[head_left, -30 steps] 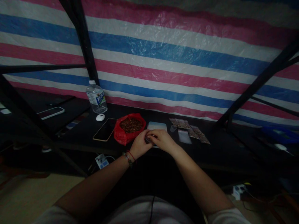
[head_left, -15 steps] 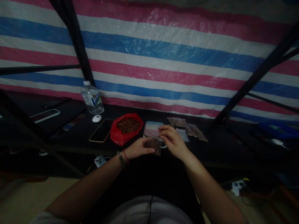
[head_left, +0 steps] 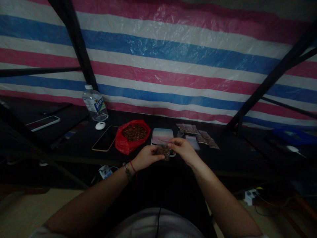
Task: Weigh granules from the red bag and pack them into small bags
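My left hand (head_left: 146, 157) is closed on a small clear zip bag (head_left: 164, 152) partly filled with brown bits that look like seeds or grains. My right hand (head_left: 182, 148) pinches the bag's upper right edge, where a thin red line runs along the top. Just behind my hands lies a flat scale-like device (head_left: 162, 134) with a pale blue and pink top. To its left sits an open red plastic bag (head_left: 123, 142) full of the same kind of brown bits (head_left: 135, 132). Right of my right hand lies a flat, pale zip bag (head_left: 192, 142).
Several filled zip bags (head_left: 208, 138) lie at the back right of the black table (head_left: 148, 116). On the left are a dark-screened phone (head_left: 105, 138), a white rounded case (head_left: 100, 125), a clear bottle (head_left: 96, 104) and another phone (head_left: 43, 123). Black metal posts (head_left: 83, 49) flank the striped sheet.
My right hand's fingers have come down and closed onto the bag's top edge. The bag has tilted and risen slightly in my left hand. The view has shifted a little.
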`<state>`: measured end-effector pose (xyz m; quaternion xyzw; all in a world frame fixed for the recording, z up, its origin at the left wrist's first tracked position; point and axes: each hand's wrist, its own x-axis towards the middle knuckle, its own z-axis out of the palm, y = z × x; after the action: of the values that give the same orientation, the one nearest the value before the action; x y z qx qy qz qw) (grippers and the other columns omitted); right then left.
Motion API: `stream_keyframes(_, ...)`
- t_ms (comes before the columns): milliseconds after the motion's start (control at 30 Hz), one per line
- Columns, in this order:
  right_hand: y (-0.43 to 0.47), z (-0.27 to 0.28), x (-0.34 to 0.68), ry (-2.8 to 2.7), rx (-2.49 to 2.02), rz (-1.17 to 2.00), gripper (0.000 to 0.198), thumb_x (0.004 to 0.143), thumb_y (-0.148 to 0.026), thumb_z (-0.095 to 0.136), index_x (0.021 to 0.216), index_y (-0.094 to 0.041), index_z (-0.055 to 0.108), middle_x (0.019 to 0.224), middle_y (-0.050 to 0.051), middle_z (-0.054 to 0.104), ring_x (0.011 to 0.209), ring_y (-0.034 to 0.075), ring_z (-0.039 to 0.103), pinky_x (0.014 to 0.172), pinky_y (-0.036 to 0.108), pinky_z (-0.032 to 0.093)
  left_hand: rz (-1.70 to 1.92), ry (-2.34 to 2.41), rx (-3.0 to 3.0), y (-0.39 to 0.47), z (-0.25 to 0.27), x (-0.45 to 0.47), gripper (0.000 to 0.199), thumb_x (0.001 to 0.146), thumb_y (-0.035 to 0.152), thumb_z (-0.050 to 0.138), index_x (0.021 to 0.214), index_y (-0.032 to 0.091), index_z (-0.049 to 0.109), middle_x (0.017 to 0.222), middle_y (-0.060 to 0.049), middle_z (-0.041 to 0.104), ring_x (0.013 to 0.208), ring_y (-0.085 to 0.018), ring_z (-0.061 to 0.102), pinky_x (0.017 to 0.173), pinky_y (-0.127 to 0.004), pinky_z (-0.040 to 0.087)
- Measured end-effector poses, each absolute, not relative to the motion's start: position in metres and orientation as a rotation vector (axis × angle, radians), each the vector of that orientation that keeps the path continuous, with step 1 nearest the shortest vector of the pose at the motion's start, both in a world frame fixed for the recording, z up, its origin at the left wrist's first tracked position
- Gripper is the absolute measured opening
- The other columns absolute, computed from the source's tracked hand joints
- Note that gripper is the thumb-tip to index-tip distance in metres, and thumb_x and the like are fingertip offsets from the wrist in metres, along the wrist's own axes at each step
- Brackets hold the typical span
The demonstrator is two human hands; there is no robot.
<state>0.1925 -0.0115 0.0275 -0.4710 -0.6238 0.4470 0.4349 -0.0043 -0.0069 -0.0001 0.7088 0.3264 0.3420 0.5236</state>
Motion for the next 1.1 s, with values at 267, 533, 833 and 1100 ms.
stream_keyframes(267, -0.009, 0.025, 0.196, -1.586, -1.189, 1.076, 0.025, 0.073, -0.041, 0.066, 0.077, -0.017, 0.069, 0.064, 0.0, 0.062, 0.053, 0.011, 0.051, 0.049, 0.022, 0.04, 0.821, 0.793, 1.626, -0.01, 0.005, -0.004, 0.032, 0.077, 0.038, 0.064, 0.097, 0.014, 0.07, 0.094, -0.007, 0.073, 0.086, -0.022, 0.067, 0.081, -0.035, 0.053)
stream_keyframes(533, -0.012, 0.029, 0.193, -1.687, -1.218, 0.882, 0.018, 0.072, -0.035, 0.068, 0.071, -0.017, 0.068, 0.064, 0.0, 0.063, 0.058, 0.012, 0.054, 0.054, 0.022, 0.04, 1.212, 0.988, 1.647, -0.006, 0.007, -0.008, 0.023, 0.074, 0.037, 0.065, 0.078, 0.014, 0.068, 0.077, -0.005, 0.07, 0.074, -0.018, 0.065, 0.071, -0.029, 0.053)
stream_keyframes(833, -0.01, 0.025, 0.192, -1.615, -1.227, 0.788, 0.019, 0.072, -0.037, 0.067, 0.072, -0.018, 0.066, 0.067, 0.002, 0.066, 0.06, 0.015, 0.059, 0.058, 0.024, 0.045, 1.237, 1.07, 1.682, 0.0, 0.006, -0.011, 0.023, 0.07, 0.038, 0.067, 0.075, 0.015, 0.07, 0.071, -0.003, 0.07, 0.067, -0.017, 0.063, 0.064, -0.026, 0.051)
stream_keyframes(1100, -0.016, 0.024, 0.185, -1.612, -1.15, 0.836, 0.018, 0.074, -0.036, 0.066, 0.075, -0.018, 0.067, 0.071, 0.003, 0.067, 0.063, 0.016, 0.061, 0.06, 0.025, 0.047, 1.257, 0.989, 1.639, -0.005, 0.009, -0.011, 0.02, 0.071, 0.034, 0.067, 0.074, 0.015, 0.068, 0.071, -0.002, 0.069, 0.065, -0.015, 0.063, 0.063, -0.026, 0.052)
